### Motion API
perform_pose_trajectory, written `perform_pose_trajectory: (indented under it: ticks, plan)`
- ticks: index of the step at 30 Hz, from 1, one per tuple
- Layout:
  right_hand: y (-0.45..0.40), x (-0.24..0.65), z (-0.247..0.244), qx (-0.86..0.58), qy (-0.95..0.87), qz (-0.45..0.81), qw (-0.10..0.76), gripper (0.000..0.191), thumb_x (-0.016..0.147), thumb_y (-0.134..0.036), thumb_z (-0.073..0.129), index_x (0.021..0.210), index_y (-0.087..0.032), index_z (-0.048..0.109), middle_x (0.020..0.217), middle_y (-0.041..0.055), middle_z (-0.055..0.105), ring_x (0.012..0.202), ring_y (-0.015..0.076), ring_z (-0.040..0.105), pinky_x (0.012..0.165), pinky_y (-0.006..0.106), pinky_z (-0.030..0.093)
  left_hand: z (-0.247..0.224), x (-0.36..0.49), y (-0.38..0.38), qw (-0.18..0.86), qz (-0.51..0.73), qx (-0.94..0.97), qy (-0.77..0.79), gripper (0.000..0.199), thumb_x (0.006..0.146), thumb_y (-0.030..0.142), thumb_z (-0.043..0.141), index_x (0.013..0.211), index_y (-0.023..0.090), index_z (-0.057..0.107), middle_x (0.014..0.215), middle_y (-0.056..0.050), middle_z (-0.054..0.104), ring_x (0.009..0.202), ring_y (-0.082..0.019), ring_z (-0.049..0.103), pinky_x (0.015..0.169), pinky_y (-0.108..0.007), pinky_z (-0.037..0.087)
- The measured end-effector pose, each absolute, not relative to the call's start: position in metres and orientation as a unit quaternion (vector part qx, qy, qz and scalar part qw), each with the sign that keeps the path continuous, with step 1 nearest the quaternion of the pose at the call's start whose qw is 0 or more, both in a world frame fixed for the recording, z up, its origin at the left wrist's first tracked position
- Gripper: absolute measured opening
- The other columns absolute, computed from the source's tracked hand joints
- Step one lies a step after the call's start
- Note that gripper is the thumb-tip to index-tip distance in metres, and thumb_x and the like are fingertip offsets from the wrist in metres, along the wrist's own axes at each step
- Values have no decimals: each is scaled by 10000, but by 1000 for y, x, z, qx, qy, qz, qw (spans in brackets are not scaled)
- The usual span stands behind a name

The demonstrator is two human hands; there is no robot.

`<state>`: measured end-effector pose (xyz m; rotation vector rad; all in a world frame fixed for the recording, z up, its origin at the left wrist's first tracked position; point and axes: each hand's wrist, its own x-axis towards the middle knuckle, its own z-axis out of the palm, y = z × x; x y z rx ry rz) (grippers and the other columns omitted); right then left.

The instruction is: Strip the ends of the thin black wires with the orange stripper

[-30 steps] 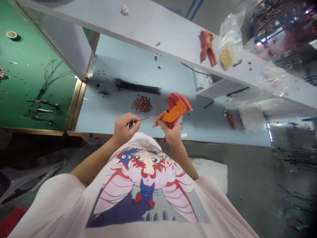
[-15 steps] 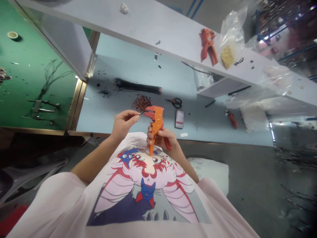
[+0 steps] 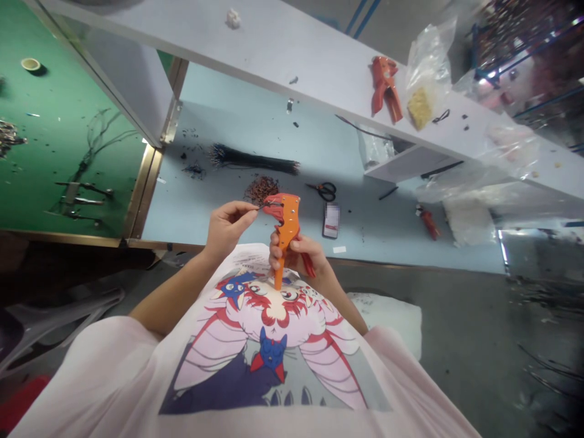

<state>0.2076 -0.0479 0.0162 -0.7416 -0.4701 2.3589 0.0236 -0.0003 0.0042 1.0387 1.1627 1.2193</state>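
My right hand [image 3: 298, 254] is wrapped round the handles of an orange and red wire stripper [image 3: 289, 220], held upright in front of my chest. Its red jaws point left. Between thumb and fingertips, my left hand [image 3: 230, 226] pinches a thin dark wire [image 3: 261, 207] whose end reaches the jaws. Whether the jaws are closed on the wire is too small to tell. Just behind the tool lies a heap of small copper-brown bits [image 3: 262, 188]. A long bundle of black wires [image 3: 255, 160] lies farther back on the blue bench.
Black-handled scissors [image 3: 325, 191] and a phone [image 3: 331, 220] lie right of the tool. A red-handled hand tool [image 3: 427, 222] rests farther right. On the white shelf [image 3: 310, 73] are another red wire stripper [image 3: 385, 90] and a plastic bag with yellowish contents [image 3: 420, 108]. A green bench [image 3: 50, 182] adjoins on the left.
The wire stripper's jaw end has shifted very slightly left, toward my left hand. Both hands keep their grips, and the view has tilted a little.
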Motion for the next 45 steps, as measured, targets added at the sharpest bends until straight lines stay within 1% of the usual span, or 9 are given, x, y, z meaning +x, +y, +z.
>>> perform_pose_trajectory:
  ticks: [9, 21, 28, 32, 37, 40, 45]
  plan:
    - [-48, 208, 17, -304, -192, 882, 305, 360, 668, -364, 673, 946, -187, 527, 741, -1, 556, 671, 173, 585, 698, 425, 562, 3, 23, 1, 556, 508, 441, 489, 91, 675, 267, 687, 690, 182, 661, 572, 27, 574, 501, -74, 466, 478, -209, 379]
    - [-47, 208, 18, -292, -203, 882, 308, 341, 696, -350, 662, 955, -171, 534, 754, -1, 537, 677, 170, 597, 709, 435, 562, -4, 22, 1, 563, 516, 423, 488, 118, 680, 293, 695, 719, 184, 671, 562, 26, 561, 510, -75, 465, 487, -212, 379]
    - [-49, 207, 17, -286, -179, 891, 303, 349, 681, -329, 675, 962, -176, 537, 766, 4, 566, 669, 161, 590, 682, 384, 562, -5, 23, 1, 549, 523, 431, 490, 106, 692, 273, 691, 745, 182, 695, 563, 26, 562, 486, -63, 432, 466, -202, 351]
    - [-51, 207, 19, -281, -184, 889, 312, 332, 707, -302, 671, 977, -158, 544, 774, 10, 587, 686, 172, 612, 699, 390, 555, -5, 22, 0, 497, 526, 483, 493, 95, 716, 260, 676, 749, 173, 699, 565, 27, 548, 501, -59, 417, 472, -191, 335]
    - [-52, 207, 26, -323, -270, 845, 330, 298, 741, -264, 686, 978, -134, 560, 797, 30, 616, 695, 182, 635, 682, 359, 541, -3, 19, -1, 407, 533, 575, 468, 56, 744, 204, 652, 756, 170, 696, 572, 34, 513, 519, -56, 401, 498, -193, 327]
    - [-53, 207, 28, -347, -323, 816, 330, 305, 740, -261, 706, 978, -128, 570, 797, 38, 622, 693, 172, 627, 666, 333, 531, 1, 18, -1, 368, 532, 612, 454, 40, 741, 162, 650, 749, 170, 688, 554, 44, 479, 507, -53, 387, 500, -193, 323]
    - [-53, 208, 28, -375, -356, 791, 327, 308, 741, -250, 716, 985, -119, 580, 811, 52, 625, 718, 153, 614, 705, 313, 517, 6, 15, -1, 333, 533, 640, 442, 57, 739, 131, 646, 759, 170, 683, 563, 44, 490, 507, -53, 397, 501, -190, 328]
